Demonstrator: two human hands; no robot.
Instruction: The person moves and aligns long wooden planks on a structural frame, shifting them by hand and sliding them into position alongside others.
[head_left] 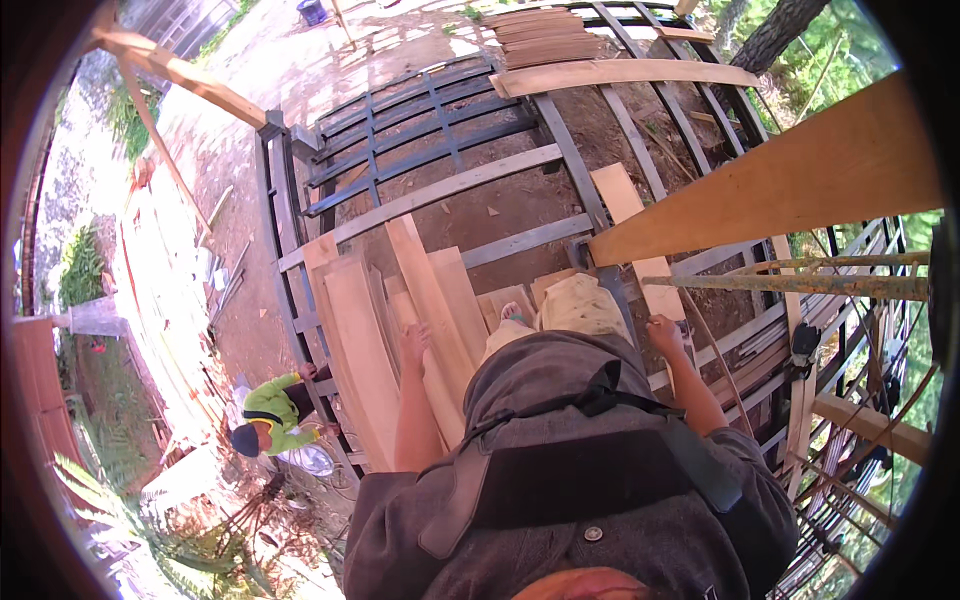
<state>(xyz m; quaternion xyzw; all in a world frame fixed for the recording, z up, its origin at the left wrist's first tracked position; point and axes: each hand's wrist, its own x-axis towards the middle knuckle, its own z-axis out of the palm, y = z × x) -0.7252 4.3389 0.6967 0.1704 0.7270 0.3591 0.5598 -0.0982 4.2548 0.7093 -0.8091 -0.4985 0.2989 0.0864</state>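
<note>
My left hand (pixel 415 343) hangs above several light-brown wooden planks (pixel 362 350) laid side by side; its fingers look loosely apart and nothing shows in it. My right hand (pixel 662 334) is curled closed, over or beside a pale board (pixel 661 298) on the right; no object shows sticking out of it. Whether either hand touches the wood below is hard to tell. My sandalled foot (pixel 513 313) is on or just above the planks between my hands.
A dark metal frame (pixel 575 165) spans the ground below, with a grid panel (pixel 420 125). A big timber beam (pixel 770 175) slants in from the right, near rusty poles (pixel 800 286). Stacked boards (pixel 545 38) lie far off. A person in a green top (pixel 285 415) is at lower left.
</note>
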